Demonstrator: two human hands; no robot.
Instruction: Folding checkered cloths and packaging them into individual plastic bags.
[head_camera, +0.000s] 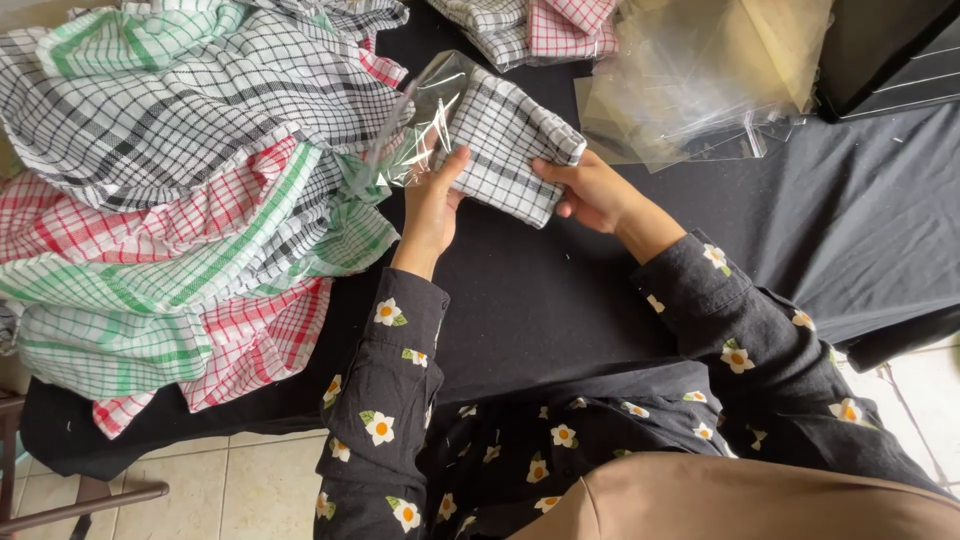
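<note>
A folded black-and-white checked cloth (505, 140) lies partly inside a clear plastic bag (430, 110) over the black tablecloth (560, 290). My left hand (432, 205) grips the bag's open end and the cloth's near corner. At the cloth's right end, my right hand (592, 190) holds the folded edge with fingers curled under it. Both sleeves are dark with white flowers.
A heap of loose checked cloths (170, 190) in black, red and green covers the table's left side. More folded cloths (535, 25) lie at the top. A stack of clear bags (700, 80) sits upper right beside a dark box (890, 55). Tiled floor shows below left.
</note>
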